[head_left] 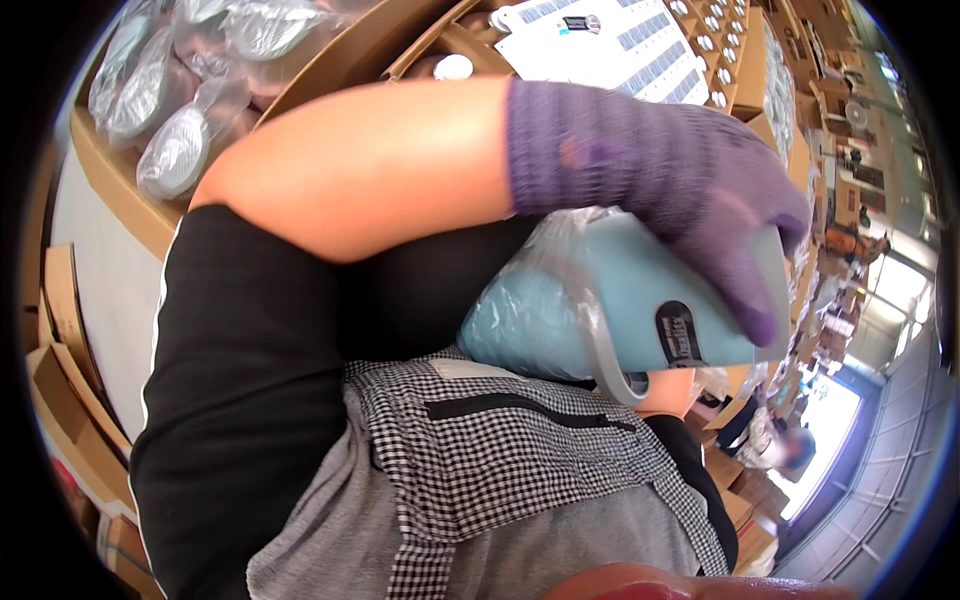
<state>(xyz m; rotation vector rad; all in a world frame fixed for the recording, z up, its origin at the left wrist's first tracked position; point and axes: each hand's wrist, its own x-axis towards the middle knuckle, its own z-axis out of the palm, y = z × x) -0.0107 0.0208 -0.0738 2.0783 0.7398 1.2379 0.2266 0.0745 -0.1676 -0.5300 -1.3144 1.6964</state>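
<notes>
My left hand (735, 205), in a purple knitted glove, reaches across from the left and is closed over the right end of a light blue jug (640, 290). The jug lies tilted on its side in front of my checked apron (520, 430). It carries a dark oval label (680, 334) and a pale grey looped handle (603, 350). A clear plastic bag (535, 290) wraps its left part. Of my right arm only a strip of bare forearm (670, 390) shows beneath the jug; the right hand itself is hidden behind it.
At upper left a cardboard carton (110, 190) holds several plastic-wrapped vessels (185, 150). Beyond my forearm, a printed white sheet (600, 45) lies over a divided carton with white-capped items (453, 67). Cardboard pieces (75, 400) stand at left. Another person (775, 445) is far right.
</notes>
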